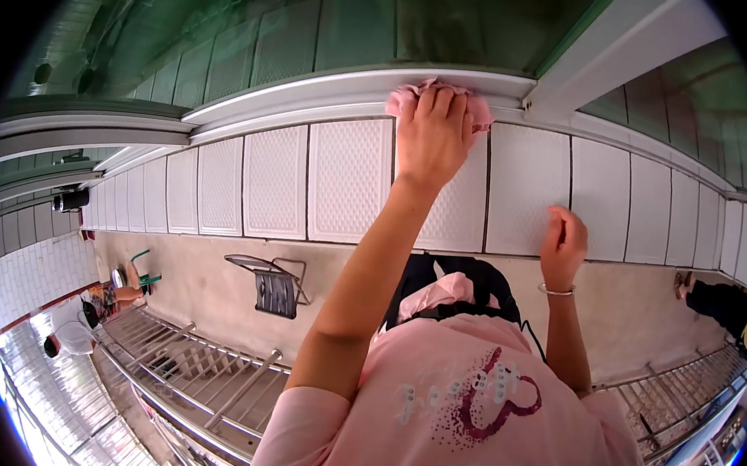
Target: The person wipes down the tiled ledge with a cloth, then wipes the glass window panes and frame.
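My left hand (pixel 435 138) presses a crumpled pink cloth (pixel 479 110) against the white window frame (pixel 313 99), at the bottom of the green-tinted glass (pixel 353 24). The fingers are bent over the cloth and cover its middle. My right hand (pixel 566 245), with a bangle on the wrist, is over the front part of the white tiled ledge (pixel 528 192). Its fingers are loosely curled in, and nothing shows in them. Whether it touches the tiles I cannot tell.
Behind me on the floor stands a dark folding chair (pixel 276 291). Metal railings (pixel 207 377) run along the walkway. A person (pixel 72 329) is at the far left, another person (pixel 723 314) at the far right. A dark cylindrical object (pixel 70 200) is at the ledge's left end.
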`<control>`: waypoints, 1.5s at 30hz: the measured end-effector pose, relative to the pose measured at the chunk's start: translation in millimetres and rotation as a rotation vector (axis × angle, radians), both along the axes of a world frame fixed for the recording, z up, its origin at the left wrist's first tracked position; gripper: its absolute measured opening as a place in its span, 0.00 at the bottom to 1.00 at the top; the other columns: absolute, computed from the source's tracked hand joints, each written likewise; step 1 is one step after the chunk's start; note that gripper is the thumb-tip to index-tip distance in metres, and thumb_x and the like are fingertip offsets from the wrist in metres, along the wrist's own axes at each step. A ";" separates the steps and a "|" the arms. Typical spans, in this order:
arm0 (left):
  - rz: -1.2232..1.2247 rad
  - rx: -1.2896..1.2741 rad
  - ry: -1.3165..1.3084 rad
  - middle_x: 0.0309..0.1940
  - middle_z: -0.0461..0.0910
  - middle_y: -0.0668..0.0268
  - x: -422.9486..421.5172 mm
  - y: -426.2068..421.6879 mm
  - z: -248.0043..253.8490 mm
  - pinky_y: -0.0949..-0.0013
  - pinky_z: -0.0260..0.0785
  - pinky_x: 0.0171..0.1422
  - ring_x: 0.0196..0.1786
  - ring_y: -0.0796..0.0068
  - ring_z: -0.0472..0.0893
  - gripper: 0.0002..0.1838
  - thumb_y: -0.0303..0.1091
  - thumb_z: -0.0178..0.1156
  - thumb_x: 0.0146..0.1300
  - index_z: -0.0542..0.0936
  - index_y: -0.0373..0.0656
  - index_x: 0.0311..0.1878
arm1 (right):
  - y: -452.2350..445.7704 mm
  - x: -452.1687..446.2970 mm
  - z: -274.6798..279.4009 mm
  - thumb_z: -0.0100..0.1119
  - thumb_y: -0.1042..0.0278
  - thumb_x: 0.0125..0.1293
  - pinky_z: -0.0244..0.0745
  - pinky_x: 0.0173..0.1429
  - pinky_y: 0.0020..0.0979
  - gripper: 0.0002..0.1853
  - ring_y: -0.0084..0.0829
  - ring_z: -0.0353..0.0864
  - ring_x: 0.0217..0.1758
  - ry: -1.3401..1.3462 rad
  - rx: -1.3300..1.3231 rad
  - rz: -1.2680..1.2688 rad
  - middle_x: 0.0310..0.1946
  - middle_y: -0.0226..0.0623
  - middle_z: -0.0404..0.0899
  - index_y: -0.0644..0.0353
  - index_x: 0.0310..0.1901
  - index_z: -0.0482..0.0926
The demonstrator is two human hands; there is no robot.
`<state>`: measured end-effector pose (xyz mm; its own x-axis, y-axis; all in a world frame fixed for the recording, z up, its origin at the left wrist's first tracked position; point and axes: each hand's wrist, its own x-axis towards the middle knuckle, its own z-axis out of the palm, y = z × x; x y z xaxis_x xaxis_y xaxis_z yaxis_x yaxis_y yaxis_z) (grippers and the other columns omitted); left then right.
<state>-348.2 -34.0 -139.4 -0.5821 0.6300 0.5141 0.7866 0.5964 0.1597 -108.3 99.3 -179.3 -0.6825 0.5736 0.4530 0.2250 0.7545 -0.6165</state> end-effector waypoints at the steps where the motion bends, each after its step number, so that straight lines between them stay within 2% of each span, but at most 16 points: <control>1: -0.002 -0.002 0.003 0.47 0.80 0.67 -0.6 1.3 2.2 0.57 0.64 0.66 0.55 0.62 0.75 0.13 0.40 0.60 0.65 0.83 0.44 0.47 | 5.2 -3.0 2.6 0.57 0.73 0.71 0.69 0.41 0.36 0.05 0.36 0.75 0.29 0.034 -0.013 -0.001 0.27 0.34 0.78 0.58 0.42 0.84; 6: 0.219 -0.158 0.074 0.42 0.81 0.68 -6.4 -14.2 16.6 0.53 0.65 0.64 0.50 0.63 0.77 0.10 0.41 0.62 0.61 0.86 0.53 0.43 | 26.7 16.0 -0.2 0.57 0.71 0.73 0.70 0.42 0.36 0.06 0.36 0.76 0.31 -0.041 -0.111 -0.107 0.29 0.34 0.81 0.58 0.42 0.84; 9: 0.348 -0.202 0.160 0.48 0.84 0.67 -57.5 -103.6 1.4 0.54 0.70 0.60 0.56 0.63 0.78 0.11 0.43 0.63 0.62 0.87 0.56 0.45 | 44.8 24.7 -6.7 0.56 0.70 0.73 0.70 0.42 0.37 0.06 0.36 0.77 0.31 0.046 0.054 -0.191 0.30 0.33 0.82 0.57 0.42 0.84; 10: 0.369 -0.202 0.159 0.48 0.83 0.69 -82.4 -148.4 -6.6 0.51 0.66 0.65 0.56 0.61 0.78 0.11 0.42 0.60 0.64 0.85 0.57 0.47 | 44.3 23.1 -4.7 0.56 0.70 0.73 0.70 0.42 0.37 0.06 0.36 0.77 0.31 0.055 0.048 -0.195 0.30 0.33 0.82 0.57 0.42 0.84; 12: 0.654 -0.311 -0.109 0.50 0.83 0.65 -97.7 -201.1 26.5 0.51 0.66 0.64 0.58 0.57 0.77 0.13 0.45 0.56 0.68 0.85 0.60 0.51 | 41.0 22.9 0.7 0.57 0.71 0.72 0.70 0.41 0.36 0.05 0.35 0.77 0.30 -0.003 0.100 -0.207 0.28 0.31 0.81 0.56 0.41 0.84; 15: 0.860 -0.452 -0.072 0.53 0.81 0.61 -103.2 -237.1 43.1 0.48 0.68 0.61 0.58 0.52 0.76 0.14 0.46 0.53 0.71 0.84 0.63 0.53 | 35.1 25.2 2.1 0.59 0.72 0.70 0.70 0.40 0.35 0.05 0.33 0.76 0.28 -0.023 0.101 -0.129 0.26 0.29 0.80 0.54 0.40 0.84; 17: 0.937 -0.419 -0.494 0.56 0.79 0.58 -96.4 -216.6 61.6 0.47 0.69 0.59 0.57 0.50 0.75 0.14 0.46 0.53 0.71 0.85 0.62 0.53 | 33.3 28.8 4.6 0.59 0.72 0.69 0.70 0.39 0.35 0.05 0.33 0.75 0.28 -0.026 0.105 -0.146 0.25 0.29 0.79 0.54 0.40 0.84; 18: 0.614 -0.471 -0.006 0.54 0.79 0.60 -106.4 -246.8 5.3 0.49 0.69 0.59 0.54 0.50 0.75 0.13 0.45 0.54 0.70 0.86 0.59 0.49 | 32.6 28.8 5.6 0.59 0.73 0.68 0.70 0.38 0.35 0.05 0.32 0.75 0.27 -0.031 0.112 -0.163 0.24 0.28 0.78 0.53 0.41 0.84; 19: 0.543 -0.149 0.018 0.48 0.80 0.60 -77.7 -213.9 2.5 0.52 0.68 0.59 0.53 0.52 0.75 0.09 0.38 0.59 0.66 0.87 0.54 0.45 | 32.5 28.0 7.5 0.59 0.73 0.68 0.70 0.38 0.35 0.05 0.32 0.75 0.27 -0.030 0.109 -0.164 0.24 0.28 0.78 0.53 0.41 0.84; 20: 0.272 0.035 0.065 0.46 0.79 0.60 -55.1 -178.0 10.8 0.51 0.68 0.58 0.52 0.55 0.75 0.09 0.28 0.62 0.60 0.86 0.50 0.43 | 32.7 27.2 10.2 0.60 0.73 0.68 0.70 0.38 0.35 0.05 0.32 0.75 0.27 -0.028 0.109 -0.148 0.24 0.28 0.78 0.53 0.40 0.84; 22: 0.025 0.045 0.005 0.47 0.78 0.62 -28.1 -134.5 13.0 0.51 0.66 0.60 0.52 0.56 0.74 0.17 0.27 0.64 0.57 0.84 0.49 0.51 | 31.9 28.7 13.3 0.60 0.73 0.68 0.70 0.38 0.36 0.04 0.32 0.75 0.26 -0.039 0.114 -0.139 0.24 0.28 0.78 0.54 0.40 0.84; 24: -0.029 0.006 -0.063 0.44 0.79 0.61 -3.1 -96.5 23.1 0.48 0.66 0.61 0.53 0.55 0.76 0.24 0.29 0.61 0.61 0.79 0.52 0.63 | 27.1 25.0 13.5 0.59 0.73 0.69 0.70 0.38 0.36 0.05 0.35 0.76 0.28 0.015 0.100 -0.098 0.27 0.32 0.80 0.56 0.41 0.84; 27: -0.025 -0.090 -0.280 0.35 0.83 0.60 14.3 -65.9 26.8 0.49 0.72 0.51 0.43 0.55 0.82 0.24 0.30 0.58 0.63 0.78 0.53 0.64 | 20.4 30.3 11.3 0.61 0.72 0.68 0.69 0.37 0.35 0.03 0.32 0.74 0.26 -0.033 0.102 -0.132 0.23 0.28 0.77 0.54 0.39 0.84; 29: 0.079 -0.285 -0.490 0.23 0.82 0.58 16.4 -53.6 31.6 0.47 0.72 0.38 0.29 0.52 0.82 0.26 0.31 0.54 0.65 0.74 0.56 0.68 | 17.1 32.8 13.3 0.61 0.72 0.68 0.69 0.37 0.36 0.03 0.33 0.74 0.26 -0.034 0.105 -0.146 0.23 0.28 0.77 0.54 0.39 0.84; 32: 0.062 -0.268 -0.553 0.19 0.80 0.55 9.6 -51.0 29.4 0.44 0.70 0.32 0.24 0.47 0.81 0.29 0.31 0.51 0.66 0.68 0.59 0.71 | 18.8 35.2 15.7 0.61 0.72 0.68 0.68 0.36 0.36 0.03 0.33 0.74 0.26 -0.032 0.115 -0.161 0.23 0.28 0.77 0.54 0.39 0.83; 45: 0.113 -0.256 -0.496 0.19 0.81 0.55 20.6 -42.7 34.4 0.44 0.70 0.28 0.24 0.47 0.81 0.29 0.29 0.52 0.64 0.66 0.60 0.70 | 20.2 36.6 24.7 0.61 0.73 0.67 0.71 0.38 0.37 0.03 0.36 0.78 0.29 -0.023 0.114 -0.158 0.27 0.31 0.81 0.55 0.39 0.83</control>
<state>-327.6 -76.7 -105.1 -0.7857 0.6186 0.0016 0.5837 0.7405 0.3332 -71.7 119.5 -154.6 -0.5987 0.6208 0.5061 0.3596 0.7730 -0.5227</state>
